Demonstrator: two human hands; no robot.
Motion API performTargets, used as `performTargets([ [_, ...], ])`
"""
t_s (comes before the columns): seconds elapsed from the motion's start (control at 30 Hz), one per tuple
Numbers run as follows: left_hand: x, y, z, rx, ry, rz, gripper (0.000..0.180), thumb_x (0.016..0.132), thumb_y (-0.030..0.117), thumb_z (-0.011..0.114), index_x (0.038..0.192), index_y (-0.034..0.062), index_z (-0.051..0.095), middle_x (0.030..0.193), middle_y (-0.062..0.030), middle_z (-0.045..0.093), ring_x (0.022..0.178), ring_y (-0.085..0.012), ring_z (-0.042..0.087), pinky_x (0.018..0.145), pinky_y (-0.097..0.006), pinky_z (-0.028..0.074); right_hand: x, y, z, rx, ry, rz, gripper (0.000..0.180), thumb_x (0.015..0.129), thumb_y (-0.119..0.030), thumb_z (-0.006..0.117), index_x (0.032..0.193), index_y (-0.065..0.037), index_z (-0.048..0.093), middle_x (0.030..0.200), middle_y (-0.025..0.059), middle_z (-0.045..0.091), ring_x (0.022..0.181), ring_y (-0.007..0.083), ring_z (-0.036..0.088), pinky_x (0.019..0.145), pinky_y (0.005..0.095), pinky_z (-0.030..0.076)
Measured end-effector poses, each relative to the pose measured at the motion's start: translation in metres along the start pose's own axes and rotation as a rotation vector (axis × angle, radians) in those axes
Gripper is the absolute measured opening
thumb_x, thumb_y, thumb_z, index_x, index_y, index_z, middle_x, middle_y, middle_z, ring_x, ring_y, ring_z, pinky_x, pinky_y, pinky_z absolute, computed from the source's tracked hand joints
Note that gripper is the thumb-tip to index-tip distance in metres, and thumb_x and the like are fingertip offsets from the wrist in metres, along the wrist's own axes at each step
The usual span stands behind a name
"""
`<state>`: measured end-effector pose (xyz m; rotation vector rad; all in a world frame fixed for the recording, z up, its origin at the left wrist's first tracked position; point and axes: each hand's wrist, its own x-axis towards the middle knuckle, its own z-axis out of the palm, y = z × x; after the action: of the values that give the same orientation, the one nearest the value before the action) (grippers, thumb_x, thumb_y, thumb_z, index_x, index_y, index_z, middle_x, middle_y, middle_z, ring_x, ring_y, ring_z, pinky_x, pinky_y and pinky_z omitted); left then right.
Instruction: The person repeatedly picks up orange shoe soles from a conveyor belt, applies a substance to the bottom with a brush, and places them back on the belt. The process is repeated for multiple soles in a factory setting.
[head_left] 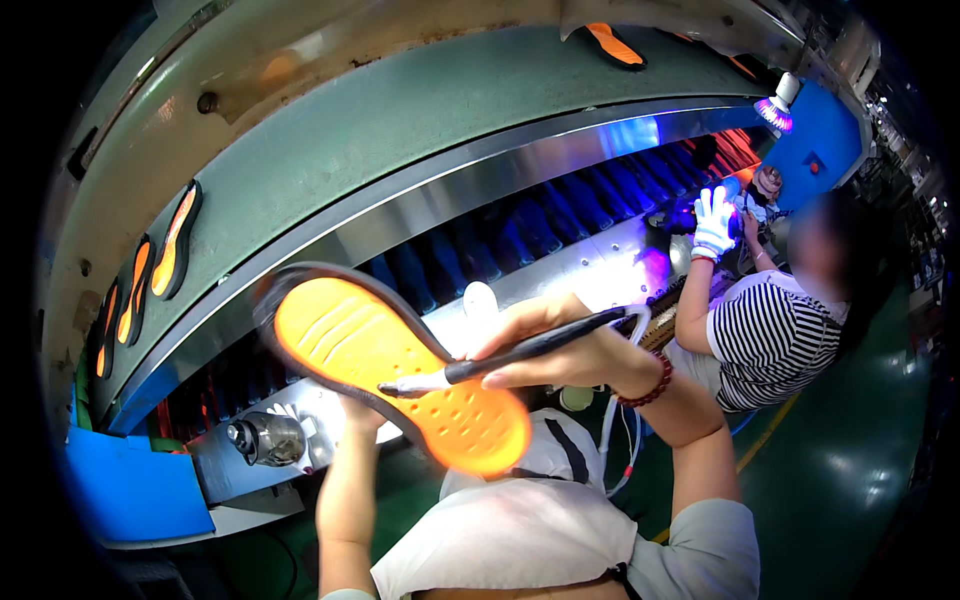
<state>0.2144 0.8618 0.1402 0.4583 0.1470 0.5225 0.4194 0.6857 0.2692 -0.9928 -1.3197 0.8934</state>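
Note:
An orange shoe sole with a black rim (345, 335) is held up in front of me, tilted, with grooves at its wide end and small holes toward its narrow end. My left hand (362, 412) supports it from beneath; the sole hides most of its fingers. In my right hand (570, 350) is a slim brush (500, 362) with a black handle, a pale collar and a dark tip. That tip rests at or just above the orange face, near the sole's middle. A white tube (638, 325) curves by the handle's back end.
Several orange-and-black soles (177, 240) lie on the green conveyor belt (330, 150) beyond a metal edge. A glass jar (272, 438) stands on the metal bench at left. At right, a person in a striped top (765, 330) wears a white glove (713, 225) near a lit lamp (780, 105).

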Motion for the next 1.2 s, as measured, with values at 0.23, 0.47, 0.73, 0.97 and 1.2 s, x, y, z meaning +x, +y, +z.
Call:
performTargets([
  [0.23,0.022,-0.046,0.027,-0.080,0.084,-0.201,0.072,0.081,0.064,0.028,0.129,0.0100,0.034,0.128,-0.0110,0.040,0.112,-0.0284,0.042,0.096,-0.042,0.032,-0.028,0.060,0.001,0.324,0.262,0.226,0.021,0.073,0.000,0.065,0.092,0.005,0.061,0.087,0.0107,0.063,0.078,0.0133,0.060,0.071,0.0229,0.049],
  [0.47,0.024,-0.060,0.064,0.098,0.249,0.002,0.073,0.081,0.065,0.026,0.126,0.0081,0.034,0.114,-0.0108,0.048,0.097,-0.0229,0.048,0.087,-0.036,0.040,-0.028,0.072,0.004,0.405,0.422,0.322,0.016,0.073,0.001,0.063,0.088,0.005,0.061,0.082,0.0120,0.064,0.071,0.0131,0.061,0.065,0.0230,0.050],
  [0.73,0.018,-0.070,0.066,-0.110,-0.021,-0.189,0.093,0.070,0.078,0.009,0.131,0.0099,0.027,0.119,-0.0159,0.046,0.105,-0.0297,0.050,0.088,-0.042,0.043,-0.012,0.071,-0.009,0.301,0.501,0.227,0.014,0.074,0.001,0.062,0.088,0.005,0.060,0.080,0.0115,0.064,0.069,0.0119,0.060,0.065,0.0223,0.049],
  [0.97,0.017,-0.077,0.064,0.164,0.116,-0.131,0.082,0.077,0.071,0.007,0.129,0.0127,0.031,0.118,-0.0122,0.046,0.108,-0.0225,0.049,0.091,-0.037,0.041,0.016,0.063,0.004,-0.124,0.467,0.137,0.011,0.074,0.000,0.061,0.086,0.003,0.062,0.082,0.0094,0.064,0.075,0.0115,0.060,0.070,0.0226,0.048],
  [1.2,0.021,-0.057,0.046,0.084,0.225,-0.016,0.081,0.077,0.072,0.012,0.127,0.0122,0.035,0.120,-0.0115,0.047,0.107,-0.0253,0.049,0.091,-0.040,0.040,-0.035,0.056,0.043,-0.704,0.144,-0.200,0.013,0.060,-0.004,0.065,0.072,-0.007,0.060,0.072,0.0069,0.061,0.069,0.0208,0.058,0.063,0.0307,0.043],
])
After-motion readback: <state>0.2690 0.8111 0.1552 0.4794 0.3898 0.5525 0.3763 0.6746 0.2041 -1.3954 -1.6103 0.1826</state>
